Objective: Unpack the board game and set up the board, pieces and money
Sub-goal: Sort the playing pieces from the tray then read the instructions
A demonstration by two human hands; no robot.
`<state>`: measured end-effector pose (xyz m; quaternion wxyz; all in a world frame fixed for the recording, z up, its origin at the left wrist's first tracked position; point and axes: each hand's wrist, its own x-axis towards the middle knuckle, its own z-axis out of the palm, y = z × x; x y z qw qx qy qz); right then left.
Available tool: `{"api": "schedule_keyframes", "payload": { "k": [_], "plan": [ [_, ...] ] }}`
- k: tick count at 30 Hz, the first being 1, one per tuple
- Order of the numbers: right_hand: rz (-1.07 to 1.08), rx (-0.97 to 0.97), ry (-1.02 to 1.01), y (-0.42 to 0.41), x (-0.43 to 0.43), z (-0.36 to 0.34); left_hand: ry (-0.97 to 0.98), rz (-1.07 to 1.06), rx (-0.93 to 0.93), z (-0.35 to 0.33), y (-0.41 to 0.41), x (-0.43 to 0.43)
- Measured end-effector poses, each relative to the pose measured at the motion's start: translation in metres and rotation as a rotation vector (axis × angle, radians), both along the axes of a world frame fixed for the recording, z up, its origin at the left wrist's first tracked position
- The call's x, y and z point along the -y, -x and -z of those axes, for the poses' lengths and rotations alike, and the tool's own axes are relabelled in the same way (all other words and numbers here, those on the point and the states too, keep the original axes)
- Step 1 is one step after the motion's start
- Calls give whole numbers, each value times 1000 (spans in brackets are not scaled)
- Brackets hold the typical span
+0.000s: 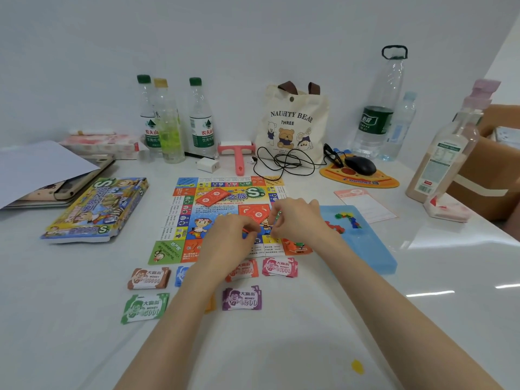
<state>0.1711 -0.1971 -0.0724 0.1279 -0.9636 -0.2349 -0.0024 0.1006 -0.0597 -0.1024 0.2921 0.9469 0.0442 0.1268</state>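
Set-up judged well advanced: the board (180, 220) lies unfolded, card decks (211, 197) on it, money stacks (242, 298) along its near edge. Loose pieces (349, 219) lie in the blue tray (365, 249) right of the board, apparently unplaced. Over the board, the left hand (230, 235) pinches a small red piece (245, 229); the right hand (295, 220) is curled, contents unclear.

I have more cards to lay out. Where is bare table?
Bare: left of the money stacks, below the box; right of the blue tray; the near edge, save one yellow piece. Crowded: the back row of bottles, bag and cable.
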Motion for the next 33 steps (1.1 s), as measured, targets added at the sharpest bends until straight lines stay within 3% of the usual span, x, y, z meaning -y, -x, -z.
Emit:
{"api": "schedule_keyframes", "payload": {
  "k": [8, 16, 21, 33],
  "plan": [
    [4, 76, -115, 8, 8, -8, -57, 16, -30, -1, 1, 5],
    [-103, -118, -352, 45, 52, -33, -39, -33, 6, -10, 6, 11],
    [-213, -262, -290, 73, 77, -32, -16, -44, 38, -16, 12, 14],
    [-287, -561, 174, 114, 120, -30, 35, 6, 47, -19, 43, 28]
  ]
}}
